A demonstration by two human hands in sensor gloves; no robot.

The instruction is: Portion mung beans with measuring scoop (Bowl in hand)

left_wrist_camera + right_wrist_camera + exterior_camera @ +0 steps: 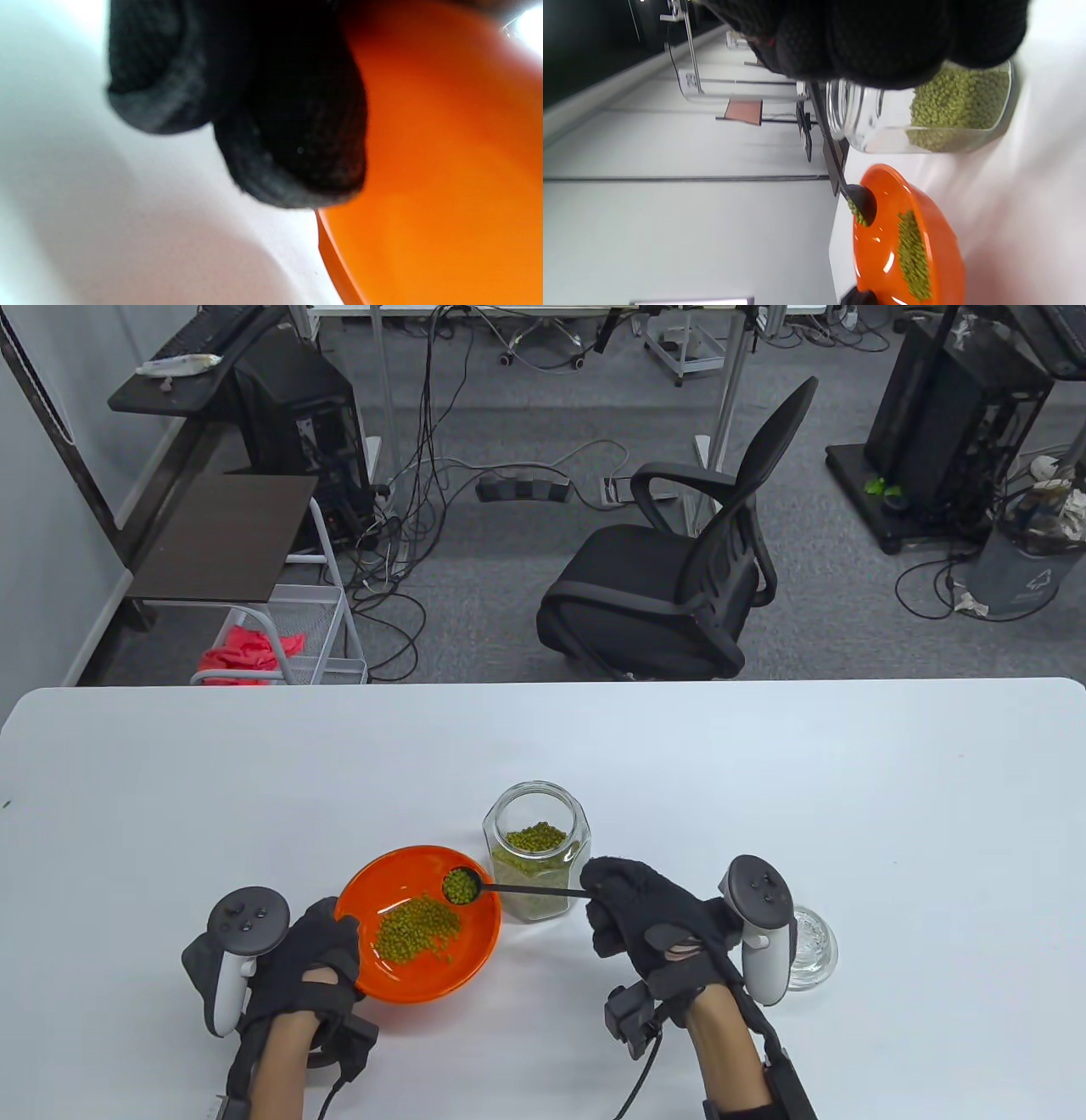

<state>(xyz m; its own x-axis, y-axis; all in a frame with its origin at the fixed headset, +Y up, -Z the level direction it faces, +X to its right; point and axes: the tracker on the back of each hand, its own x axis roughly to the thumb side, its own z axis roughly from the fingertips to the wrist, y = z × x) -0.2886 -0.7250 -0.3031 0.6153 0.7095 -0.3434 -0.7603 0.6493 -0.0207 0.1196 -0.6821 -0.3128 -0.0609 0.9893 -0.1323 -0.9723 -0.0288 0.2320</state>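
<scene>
An orange bowl (365,895) with a pile of mung beans (417,930) sits near the table's front. My left hand (314,954) grips its left rim; the left wrist view shows my gloved fingers (292,148) against the bowl's orange underside (445,169). My right hand (636,916) holds a black measuring scoop (526,889) by its handle. The scoop's cup (461,886), heaped with beans, hangs over the bowl's far right part. The right wrist view shows the cup (863,203) just above the bowl (941,250). A glass jar (536,848) partly full of beans stands behind the scoop.
A clear glass lid (810,946) lies on the table just right of my right hand. A black office chair (679,577) stands beyond the table's far edge. The white table (848,780) stretches wide to the left, right and back.
</scene>
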